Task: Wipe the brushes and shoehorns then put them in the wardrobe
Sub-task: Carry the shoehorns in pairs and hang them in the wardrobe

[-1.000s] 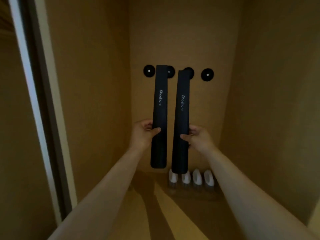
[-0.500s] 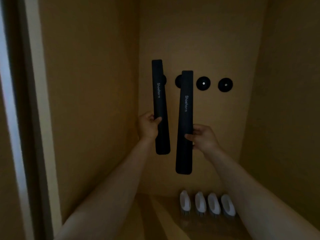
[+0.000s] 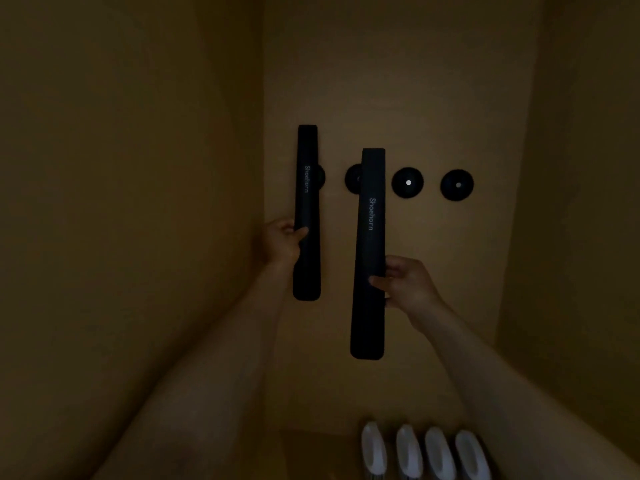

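Shoehorns [image 3: 306,216] [image 3: 369,258], one gripped in each hand [image 3: 282,242] [image 3: 408,284], hover at the black wall pegs [image 3: 407,182]. Dim light may cause a missed peg and a drop onto the brushes [image 3: 408,452] below the pegs.

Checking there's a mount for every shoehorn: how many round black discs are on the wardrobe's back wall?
4, in one row: the leftmost disc half behind the left shoehorn, the second disc partly behind the right shoehorn, the third disc and fourth disc uncovered.

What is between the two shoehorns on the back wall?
In the head view, one black round disc, partly hidden by the right shoehorn; otherwise bare wall.
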The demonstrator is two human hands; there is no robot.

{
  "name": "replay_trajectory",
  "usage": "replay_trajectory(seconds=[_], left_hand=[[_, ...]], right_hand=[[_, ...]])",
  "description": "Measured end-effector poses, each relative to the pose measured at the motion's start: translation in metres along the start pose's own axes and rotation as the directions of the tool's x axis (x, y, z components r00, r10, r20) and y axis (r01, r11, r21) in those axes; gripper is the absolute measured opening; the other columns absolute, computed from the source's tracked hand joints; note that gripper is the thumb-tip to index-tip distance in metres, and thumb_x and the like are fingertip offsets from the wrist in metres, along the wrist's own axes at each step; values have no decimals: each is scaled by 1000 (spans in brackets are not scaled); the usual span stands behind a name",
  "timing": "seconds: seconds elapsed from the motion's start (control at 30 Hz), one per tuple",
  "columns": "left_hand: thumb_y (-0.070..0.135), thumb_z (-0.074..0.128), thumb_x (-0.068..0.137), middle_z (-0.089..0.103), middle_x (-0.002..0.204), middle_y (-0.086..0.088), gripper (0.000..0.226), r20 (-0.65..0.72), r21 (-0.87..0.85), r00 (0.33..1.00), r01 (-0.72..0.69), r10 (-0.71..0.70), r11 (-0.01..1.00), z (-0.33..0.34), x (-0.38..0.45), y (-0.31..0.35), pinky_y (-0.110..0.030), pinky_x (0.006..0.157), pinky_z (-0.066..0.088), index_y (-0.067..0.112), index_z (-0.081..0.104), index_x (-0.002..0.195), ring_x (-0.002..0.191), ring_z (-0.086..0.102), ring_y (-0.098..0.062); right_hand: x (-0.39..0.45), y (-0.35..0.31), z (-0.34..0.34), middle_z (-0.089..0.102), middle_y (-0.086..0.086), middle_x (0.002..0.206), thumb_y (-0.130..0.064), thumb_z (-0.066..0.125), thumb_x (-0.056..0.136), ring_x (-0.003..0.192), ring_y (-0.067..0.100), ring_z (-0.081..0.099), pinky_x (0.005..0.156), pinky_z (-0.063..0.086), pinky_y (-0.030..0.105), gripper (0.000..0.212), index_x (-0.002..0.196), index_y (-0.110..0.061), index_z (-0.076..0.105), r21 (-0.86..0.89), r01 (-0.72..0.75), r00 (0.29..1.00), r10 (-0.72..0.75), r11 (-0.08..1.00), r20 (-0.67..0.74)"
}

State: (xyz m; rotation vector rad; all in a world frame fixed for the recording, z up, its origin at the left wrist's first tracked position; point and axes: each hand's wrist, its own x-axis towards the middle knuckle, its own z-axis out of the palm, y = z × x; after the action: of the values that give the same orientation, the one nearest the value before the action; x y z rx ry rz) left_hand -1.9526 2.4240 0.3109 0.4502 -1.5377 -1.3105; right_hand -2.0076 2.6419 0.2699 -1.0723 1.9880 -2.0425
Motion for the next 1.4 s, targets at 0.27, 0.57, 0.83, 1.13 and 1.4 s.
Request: replay_trajectory(seconds=[0.27,0.57,0.83,1.13,1.4], left_hand=[[12,78,81,65,94,-2,22,-53,64,999,-6,9,998,9,23,1,-20,65,47,7,69,101,84,62,-15],[37,83,74,68,102,-4,43,-98,392,981,-115,166,913,5,19,2,-27,65,51,12,61,102,83,62,-17],[50,79,75,58,121,-8,74,-30,540,966,-202,258,817,13,1,19,-42,74,57,12,46,129,99,60,-23],[35,74,83,52,112,-5,42,-37,510,840,-450,541,733,17,-19,22,-39,79,52,14,53,114,98,55,-20],[25,78,80,52,100,0,30,-5,531,803,-503,596,682,-8,-21,9,-26,69,43,12,57,97,88,50,-13]], right_hand=[[19,8,-10,69,0,88,9,62,90,77,14,67,59,55,28,29,103,-16,69,14,-8,1000,8,1000,17],[30,15,-13,71,2,89,9,63,89,79,18,67,72,57,39,28,102,-15,69,23,-4,1000,3,1000,21],[37,21,-12,71,8,99,8,65,89,86,23,68,75,60,41,29,102,-18,71,57,0,999,-3,998,53],[59,14,-10,72,13,104,5,70,87,100,33,69,88,58,49,25,104,-14,71,-31,9,1000,-8,999,20],[101,-1,0,69,5,94,1,76,83,84,21,68,71,59,36,21,94,-15,67,-91,-49,997,43,995,-58]])
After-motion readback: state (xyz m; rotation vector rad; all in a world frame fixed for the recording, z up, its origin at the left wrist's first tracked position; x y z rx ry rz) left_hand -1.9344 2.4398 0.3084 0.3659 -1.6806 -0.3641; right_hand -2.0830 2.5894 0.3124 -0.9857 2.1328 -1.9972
